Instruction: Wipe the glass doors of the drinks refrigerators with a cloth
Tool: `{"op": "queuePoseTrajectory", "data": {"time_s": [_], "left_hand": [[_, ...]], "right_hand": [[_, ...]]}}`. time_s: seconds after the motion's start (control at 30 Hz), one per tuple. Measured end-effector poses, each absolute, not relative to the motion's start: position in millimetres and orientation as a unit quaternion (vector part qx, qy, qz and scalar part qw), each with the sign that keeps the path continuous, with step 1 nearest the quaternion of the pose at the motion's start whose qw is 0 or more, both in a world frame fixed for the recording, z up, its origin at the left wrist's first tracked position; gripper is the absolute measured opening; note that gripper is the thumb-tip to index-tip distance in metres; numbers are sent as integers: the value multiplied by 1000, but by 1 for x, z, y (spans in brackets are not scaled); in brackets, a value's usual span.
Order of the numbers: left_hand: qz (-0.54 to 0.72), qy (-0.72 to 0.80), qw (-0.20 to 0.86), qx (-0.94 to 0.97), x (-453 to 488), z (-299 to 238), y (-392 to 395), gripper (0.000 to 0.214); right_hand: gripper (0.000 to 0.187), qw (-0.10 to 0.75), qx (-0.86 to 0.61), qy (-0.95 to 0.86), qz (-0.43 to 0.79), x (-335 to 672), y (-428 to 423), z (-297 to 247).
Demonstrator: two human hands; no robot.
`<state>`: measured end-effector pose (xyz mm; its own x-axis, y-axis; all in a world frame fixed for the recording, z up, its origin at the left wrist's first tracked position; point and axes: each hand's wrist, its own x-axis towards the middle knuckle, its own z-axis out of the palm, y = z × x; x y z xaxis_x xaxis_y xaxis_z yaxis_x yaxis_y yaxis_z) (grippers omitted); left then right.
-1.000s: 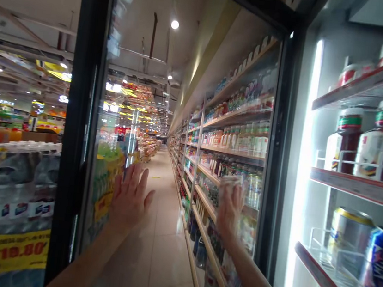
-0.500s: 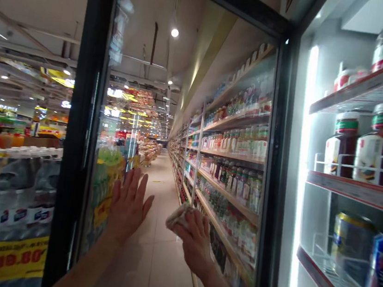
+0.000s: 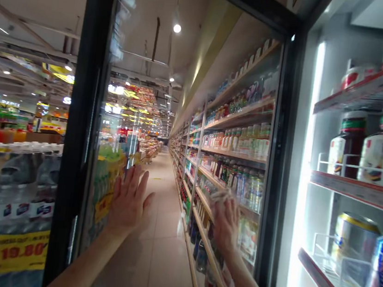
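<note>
In the head view a glass cooler door (image 3: pixel 159 260) in a black frame (image 3: pixel 85 116) stands swung out in front of me. My left hand (image 3: pixel 128 201) lies flat against the left part of the pane, its fingers spread. On the right part of the glass is my right hand (image 3: pixel 226 222), somewhat blurred by motion. It presses a light, crumpled cloth (image 3: pixel 220 196) to the pane, and the hand partly covers the cloth.
To the right, lit cooler shelves (image 3: pixel 357 185) hold dark bottles (image 3: pixel 348 144) and cans (image 3: pixel 354 238). Packs of bottled water (image 3: pixel 19 206) with yellow price signs (image 3: pixel 15 252) stand at left. Through the glass show an aisle floor (image 3: pixel 167 196) and long drink shelves (image 3: pixel 232 153).
My right hand has moved right and slightly up across the glass with the cloth. My left hand stays in nearly the same spot. The view has shifted slightly.
</note>
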<state>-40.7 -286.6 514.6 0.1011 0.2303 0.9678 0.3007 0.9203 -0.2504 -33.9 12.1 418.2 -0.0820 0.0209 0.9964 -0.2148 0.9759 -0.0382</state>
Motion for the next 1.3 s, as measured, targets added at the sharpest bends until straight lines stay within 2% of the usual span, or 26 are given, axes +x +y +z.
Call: {"op": "queuePoseTrajectory", "data": {"time_s": [0.07, 0.13, 0.2, 0.33, 0.5, 0.7, 0.9, 1.1, 1.23, 1.3], "left_hand": [[-37, -674, 709, -205, -40, 514, -285, 69], [-52, -676, 704, -210, -41, 514, -284, 69], [-61, -678, 702, -208, -42, 514, -285, 70], [-51, -673, 708, -208, -46, 514, -287, 71], [-36, -677, 705, -209, -47, 515, -287, 70], [-30, -675, 708, -206, -47, 515, -288, 69], [-33, -676, 706, -206, -48, 515, -289, 69], [-33, -666, 714, -214, -47, 516, -289, 67], [-30, -662, 717, -215, -47, 516, -289, 67], [-31, -658, 720, -217, -47, 516, -289, 67]], "right_hand": [[50, 710, -63, -681, 171, -36, 43, 426], [51, 726, -120, -640, 219, -38, 59, 430], [50, 718, -67, -665, 193, -37, 53, 426], [50, 640, 128, -756, 45, -32, 33, 410], [50, 721, -57, -673, 154, -33, 54, 421], [41, 653, 100, -747, 74, -34, 53, 433], [52, 741, -112, -630, 204, -49, 75, 485], [44, 671, 119, -731, 24, -44, 62, 498], [50, 762, -61, -626, 154, -49, 84, 537], [51, 776, -88, -595, 191, -53, 79, 553]]}}
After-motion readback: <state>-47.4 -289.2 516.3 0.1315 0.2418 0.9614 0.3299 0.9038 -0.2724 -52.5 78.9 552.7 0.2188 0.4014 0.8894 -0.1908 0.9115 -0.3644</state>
